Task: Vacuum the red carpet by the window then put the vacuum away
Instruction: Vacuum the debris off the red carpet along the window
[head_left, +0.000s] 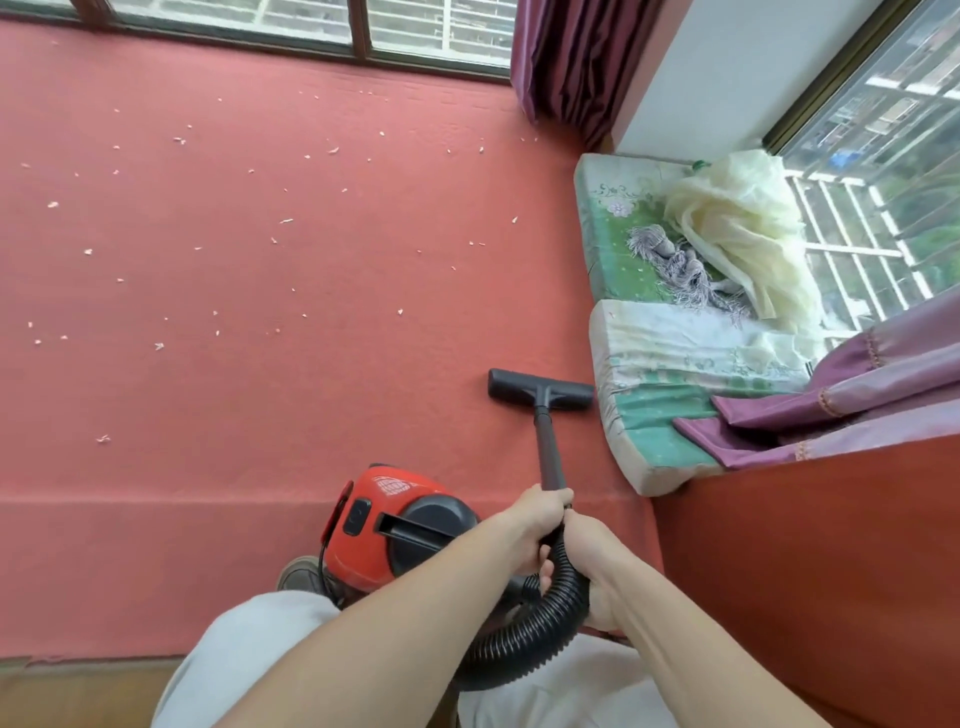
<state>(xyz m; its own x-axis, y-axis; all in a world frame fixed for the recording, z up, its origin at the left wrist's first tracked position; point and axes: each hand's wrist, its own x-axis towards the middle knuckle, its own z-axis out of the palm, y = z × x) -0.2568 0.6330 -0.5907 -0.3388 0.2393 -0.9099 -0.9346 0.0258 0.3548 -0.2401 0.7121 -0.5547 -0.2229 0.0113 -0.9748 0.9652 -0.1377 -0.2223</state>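
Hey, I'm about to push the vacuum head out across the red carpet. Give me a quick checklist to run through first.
1. Grip on the wand: left hand and right hand both hold it near the hose joint. ok.
2. Floor head flat on the red carpet: ok.
3. Floor head clear of the green cushion: its right end is at the cushion's edge. cannot tell.
4. Hose free of kinks: smooth loop where visible, partly hidden by the arms. cannot tell.
5. Vacuum body switched on: cannot tell.
6. Carpet free of white scraps: many lie to the left. not ok.
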